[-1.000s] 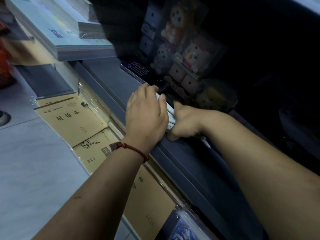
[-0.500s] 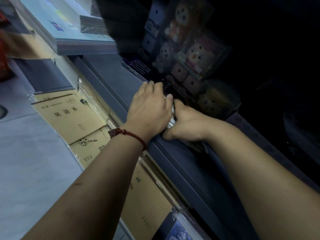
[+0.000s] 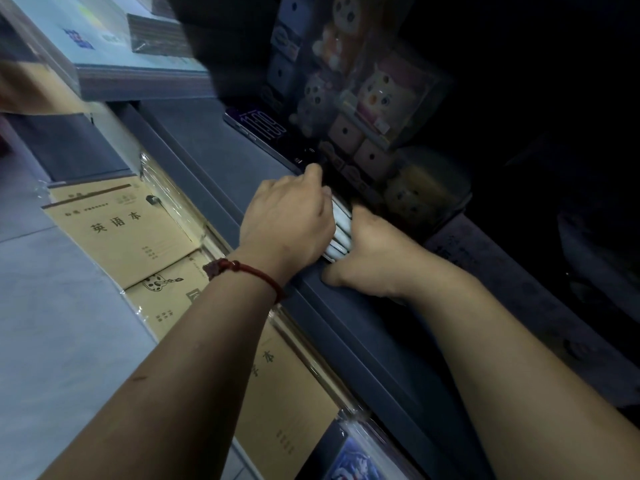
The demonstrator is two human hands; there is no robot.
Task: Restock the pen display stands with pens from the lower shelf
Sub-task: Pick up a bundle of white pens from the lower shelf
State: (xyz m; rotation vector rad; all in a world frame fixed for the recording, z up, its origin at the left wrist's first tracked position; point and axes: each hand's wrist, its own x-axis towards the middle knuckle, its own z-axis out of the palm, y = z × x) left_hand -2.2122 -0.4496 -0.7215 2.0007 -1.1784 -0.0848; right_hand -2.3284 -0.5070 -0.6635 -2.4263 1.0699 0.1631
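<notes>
A person's left hand, a red cord bracelet at its wrist, and right hand press together around a small bundle of pale white pens, fingers curled closed on it. The bundle sits on the dark blue-grey shelf ledge, just before dim boxed cartoon figures behind it. Tan paper exercise books lie below the ledge.

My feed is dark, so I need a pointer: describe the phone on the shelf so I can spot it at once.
Start at the dark blue shelf running diagonally through the picture. Go up it past the left hand and right hand, which press a bundle of pale pens between them. The phone lies flat there; alone among its neighbours, its screen glows with large clock digits.
</notes>
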